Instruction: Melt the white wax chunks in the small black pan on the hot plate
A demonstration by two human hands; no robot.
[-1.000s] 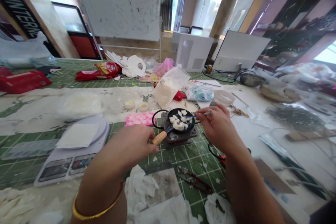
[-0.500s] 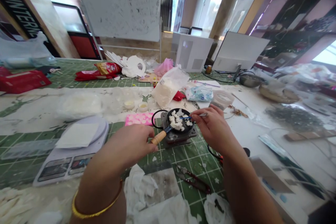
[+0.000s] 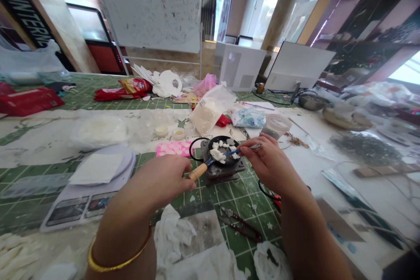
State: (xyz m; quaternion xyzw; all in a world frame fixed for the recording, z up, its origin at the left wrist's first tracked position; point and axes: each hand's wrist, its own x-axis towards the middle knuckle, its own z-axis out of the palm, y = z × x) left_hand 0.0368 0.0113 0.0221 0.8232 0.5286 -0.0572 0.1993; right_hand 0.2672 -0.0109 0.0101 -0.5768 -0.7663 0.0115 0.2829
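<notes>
The left hand point(image 3: 167, 175) holds the wooden handle point(image 3: 197, 172) of a small black pan point(image 3: 229, 163) sitting on a hot plate point(image 3: 220, 176). The right hand point(image 3: 267, 155) pinches a thin stick point(image 3: 232, 152), its blue end among white pieces point(image 3: 217, 154) in the pan. Nearby lie 1 pink tray point(image 3: 173, 149) and 1 pair of snips point(image 3: 243, 226).

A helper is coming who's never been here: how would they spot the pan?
On the green gridded mat, find the squat dark stand between the left hand and right hand. The pan sits on top; its wooden handle and round black body set it apart from the pink tray nearby.
</notes>
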